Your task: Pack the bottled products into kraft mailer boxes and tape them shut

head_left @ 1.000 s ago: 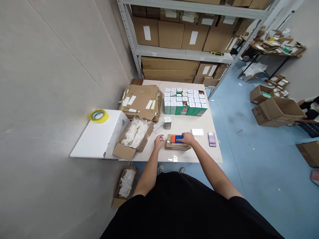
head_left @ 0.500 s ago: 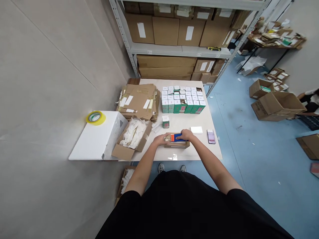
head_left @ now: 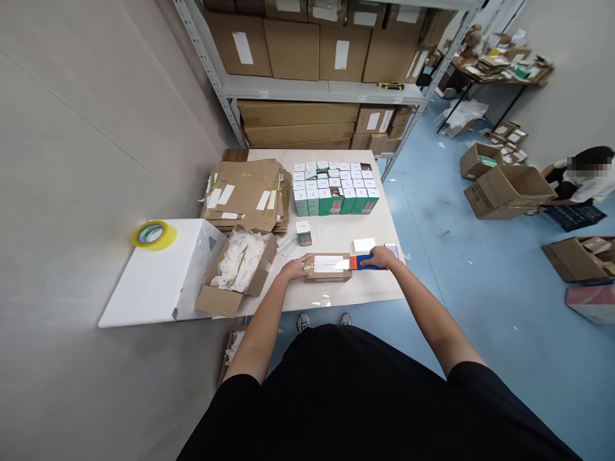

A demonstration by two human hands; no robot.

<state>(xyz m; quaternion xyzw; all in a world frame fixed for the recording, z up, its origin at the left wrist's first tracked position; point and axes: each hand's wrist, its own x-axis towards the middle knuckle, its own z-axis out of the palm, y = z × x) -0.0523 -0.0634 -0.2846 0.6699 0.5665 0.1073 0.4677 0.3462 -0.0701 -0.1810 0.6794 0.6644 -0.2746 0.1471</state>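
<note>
- Centre of the action: the small brown carton (head_left: pixel 331 276), flat on the tabletop (head_left: pixel 368 289) in front of us, a white label (head_left: pixel 328 264) on its top face.
- Our left grip (head_left: pixel 295 267) is on the carton's left end, fingers and thumb around it, bracing it from that side.
- Over on the right, our right grip (head_left: pixel 382 257) is clasped around a blue tool (head_left: pixel 368 262). Its orange tip sits right at the carton's right end; whether the two touch, we can't tell.
- Our reading: this is the taping step, the tool looking like a tape dispenser worked lengthwise across the top. Whether a strip spans the label is too fine for us to make out.
- What the next move calls for, we judge: a firm left side, so the carton doesn't slide, and a level right wrist, so the tool stays in line with that end.
- Just beyond the tool lies a white pad (head_left: pixel 364 244); past the carton stands one green-and-white box (head_left: pixel 303 233), with rows of green boxes (head_left: pixel 339 195) behind.
- Further left: an open box (head_left: pixel 265 266) of white paper (head_left: pixel 237 259) and a pile of flattened cardboard (head_left: pixel 247 186).
</note>
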